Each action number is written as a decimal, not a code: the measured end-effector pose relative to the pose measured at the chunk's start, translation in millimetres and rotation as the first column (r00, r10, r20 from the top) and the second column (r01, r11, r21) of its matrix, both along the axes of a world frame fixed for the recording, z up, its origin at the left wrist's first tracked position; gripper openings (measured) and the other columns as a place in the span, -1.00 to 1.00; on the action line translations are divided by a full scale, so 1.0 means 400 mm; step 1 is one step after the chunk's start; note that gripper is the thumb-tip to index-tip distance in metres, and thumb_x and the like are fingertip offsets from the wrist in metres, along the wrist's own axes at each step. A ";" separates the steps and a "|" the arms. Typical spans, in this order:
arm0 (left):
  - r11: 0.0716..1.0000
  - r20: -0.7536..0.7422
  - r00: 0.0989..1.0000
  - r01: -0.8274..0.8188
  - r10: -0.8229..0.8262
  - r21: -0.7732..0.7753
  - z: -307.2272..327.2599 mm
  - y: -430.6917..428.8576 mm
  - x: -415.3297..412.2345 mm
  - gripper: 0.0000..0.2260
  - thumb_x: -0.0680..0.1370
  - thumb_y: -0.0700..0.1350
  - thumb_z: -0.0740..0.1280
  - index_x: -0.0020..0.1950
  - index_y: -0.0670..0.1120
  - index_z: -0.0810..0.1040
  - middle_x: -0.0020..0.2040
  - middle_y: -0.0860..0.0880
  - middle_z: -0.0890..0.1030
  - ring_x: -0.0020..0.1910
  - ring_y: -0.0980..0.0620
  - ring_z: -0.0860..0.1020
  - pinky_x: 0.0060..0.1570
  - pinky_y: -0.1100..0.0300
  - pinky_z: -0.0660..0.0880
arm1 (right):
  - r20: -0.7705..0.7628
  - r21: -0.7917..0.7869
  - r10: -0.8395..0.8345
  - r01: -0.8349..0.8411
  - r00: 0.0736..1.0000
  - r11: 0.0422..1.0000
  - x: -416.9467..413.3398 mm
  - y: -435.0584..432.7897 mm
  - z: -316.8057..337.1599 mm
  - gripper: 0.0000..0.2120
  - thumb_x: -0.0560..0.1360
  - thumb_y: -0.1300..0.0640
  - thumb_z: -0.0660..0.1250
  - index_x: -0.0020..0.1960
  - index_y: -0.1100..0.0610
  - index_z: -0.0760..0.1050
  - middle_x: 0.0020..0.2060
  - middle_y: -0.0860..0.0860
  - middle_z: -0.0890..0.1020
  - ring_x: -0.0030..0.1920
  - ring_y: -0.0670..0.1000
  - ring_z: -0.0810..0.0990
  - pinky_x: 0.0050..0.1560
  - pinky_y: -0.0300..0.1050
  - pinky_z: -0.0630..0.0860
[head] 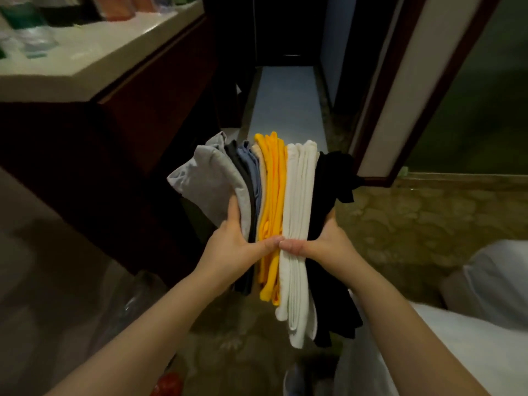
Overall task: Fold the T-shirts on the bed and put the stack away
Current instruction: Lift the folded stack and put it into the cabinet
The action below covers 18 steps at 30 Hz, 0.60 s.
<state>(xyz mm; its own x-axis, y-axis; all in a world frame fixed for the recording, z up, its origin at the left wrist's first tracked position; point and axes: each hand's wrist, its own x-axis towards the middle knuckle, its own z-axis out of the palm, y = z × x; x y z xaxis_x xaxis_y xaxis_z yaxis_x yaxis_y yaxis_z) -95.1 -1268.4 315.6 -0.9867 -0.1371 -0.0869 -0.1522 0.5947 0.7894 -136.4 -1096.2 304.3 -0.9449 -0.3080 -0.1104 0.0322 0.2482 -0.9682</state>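
**Whole stack of tees held up on edge, both hands on it**

The stack of folded T-shirts (274, 212) is off the bed and up in the air, dead centre of the view. It's turned on its side, so the folds read like book pages.

From 9 o'clock over to 3 o'clock the layers go:
- a light grey tee (208, 181), flopping outward at its far end
- a thin dark one (243, 172)
- a dusty blue one (253, 170)
- a sliver of beige, which might be its own shirt (the light's too dim to be sure)
- a chunky bright yellow tee (271, 195)
- a thick white tee (300, 210)
- a black tee (331, 178), with a loose corner hanging off at about 2 o'clock

The near ends of the yellow, white and black ones droop down toward 6 o'clock.

The left hand (234, 244) clamps the grey side and the right hand (323, 244) clamps the black side. The fingers (233, 208) are curled round the outer faces, and the two thumbs meet tip to tip across the near edge.

Around it there's a white-topped bench (114, 52) with blurry stuff on it at 10 o'clock. A pale hallway floor (285, 101) runs off at 12, a dark door frame (400, 95) sits at 2, and the bed (457, 338) is down at 4 to 5 o'clock.
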 end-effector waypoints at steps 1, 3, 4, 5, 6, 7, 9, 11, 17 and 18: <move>1.000 0.005 1.000 -0.004 0.004 0.015 -0.001 0.024 -0.062 0.07 0.18 0.40 0.26 0.45 0.19 -0.36 0.51 -0.02 0.17 0.40 -0.06 0.31 0.30 0.03 0.37 | -0.009 0.000 0.017 -0.017 1.000 1.000 -0.063 0.020 0.013 0.12 0.05 -0.14 0.55 0.47 -0.07 0.04 0.07 -0.33 0.42 0.03 -0.30 0.47 0.05 -0.31 0.46; 0.999 -0.006 1.000 -0.011 0.011 0.051 0.006 0.056 -0.182 0.07 0.19 0.38 0.27 0.45 0.18 -0.38 0.53 -0.02 0.12 0.43 -0.07 0.27 0.31 0.07 0.33 | -0.019 0.022 0.038 -0.038 0.999 0.999 -0.186 0.049 0.032 0.12 0.05 -0.15 0.53 0.47 -0.12 0.01 0.08 -0.36 0.40 0.04 -0.32 0.45 0.04 -0.35 0.43; 0.998 -0.006 1.000 -0.019 0.019 0.058 0.008 0.066 -0.240 0.07 0.20 0.36 0.28 0.46 0.18 -0.38 0.53 -0.01 0.11 0.43 -0.07 0.27 0.28 0.11 0.32 | -0.014 0.034 0.038 -0.038 0.999 0.999 -0.242 0.058 0.039 0.13 0.05 -0.16 0.53 0.47 -0.12 0.00 0.08 -0.36 0.39 0.05 -0.32 0.44 0.06 -0.33 0.42; 0.998 -0.001 1.000 -0.023 0.023 0.057 0.008 0.074 -0.298 0.07 0.21 0.35 0.28 0.46 0.17 -0.38 0.53 -0.02 0.11 0.42 -0.08 0.28 0.23 0.16 0.32 | -0.007 0.034 0.041 -0.041 0.999 0.999 -0.296 0.064 0.045 0.14 0.04 -0.17 0.53 0.48 -0.11 0.00 0.08 -0.36 0.40 0.07 -0.30 0.45 0.10 -0.29 0.42; 0.999 0.004 1.000 -0.023 0.023 0.044 0.008 0.078 -0.354 0.06 0.23 0.33 0.29 0.46 0.16 -0.39 0.53 -0.03 0.11 0.41 -0.08 0.30 0.17 0.21 0.31 | 0.000 0.036 0.046 -0.046 0.999 0.998 -0.348 0.067 0.046 0.16 0.03 -0.18 0.53 0.48 -0.10 0.00 0.09 -0.32 0.41 0.10 -0.26 0.46 0.14 -0.24 0.43; 1.000 0.004 1.000 -0.019 0.019 0.022 0.006 0.079 -0.413 0.05 0.26 0.32 0.31 0.45 0.16 -0.40 0.53 -0.04 0.13 0.39 -0.09 0.32 0.12 0.24 0.31 | 0.007 0.045 0.049 -0.049 0.999 0.998 -0.403 0.070 0.046 0.17 0.02 -0.18 0.53 0.49 -0.09 0.00 0.10 -0.28 0.43 0.14 -0.20 0.46 0.18 -0.19 0.43; 1.000 0.005 1.000 -0.011 0.011 0.001 -0.002 0.077 -0.530 0.04 0.31 0.29 0.35 0.43 0.19 -0.43 0.52 -0.06 0.16 0.36 -0.10 0.36 0.08 0.23 0.33 | 0.033 0.062 0.047 -0.049 0.998 0.997 -0.515 0.072 0.044 0.13 0.08 -0.11 0.56 0.49 -0.07 0.01 0.11 -0.23 0.43 0.19 -0.13 0.45 0.23 -0.13 0.43; 1.000 -0.007 1.000 -0.006 0.006 0.010 -0.017 0.068 -0.651 0.06 0.25 0.35 0.32 0.40 0.23 -0.45 0.51 -0.07 0.18 0.34 -0.11 0.39 0.07 0.21 0.37 | 0.050 0.063 0.042 -0.045 0.998 0.997 -0.637 0.067 0.037 0.06 0.18 0.00 0.58 0.48 -0.06 0.01 0.04 -0.26 0.41 0.18 -0.13 0.44 0.18 -0.18 0.43; 1.000 0.002 1.000 -0.008 0.008 0.022 -0.027 0.022 -1.033 0.09 0.18 0.39 0.25 0.43 0.17 -0.44 0.49 -0.08 0.24 0.26 -0.07 0.46 -0.03 0.25 0.39 | 0.048 0.087 0.059 -0.063 0.997 0.994 -1.026 0.015 0.032 0.01 0.23 0.05 0.57 0.47 -0.09 -0.01 0.00 -0.37 0.37 0.11 -0.20 0.44 0.01 -0.37 0.40; 1.000 -0.012 1.000 -0.007 0.008 0.025 -0.023 0.011 -1.103 0.10 0.19 0.39 0.25 0.44 0.15 -0.44 0.49 -0.07 0.22 0.27 -0.06 0.46 -0.03 0.25 0.39 | 0.049 0.081 0.062 -0.065 0.997 0.995 -1.097 0.004 0.033 0.01 0.23 0.06 0.56 0.48 -0.08 0.00 0.01 -0.36 0.38 0.12 -0.19 0.44 0.03 -0.35 0.40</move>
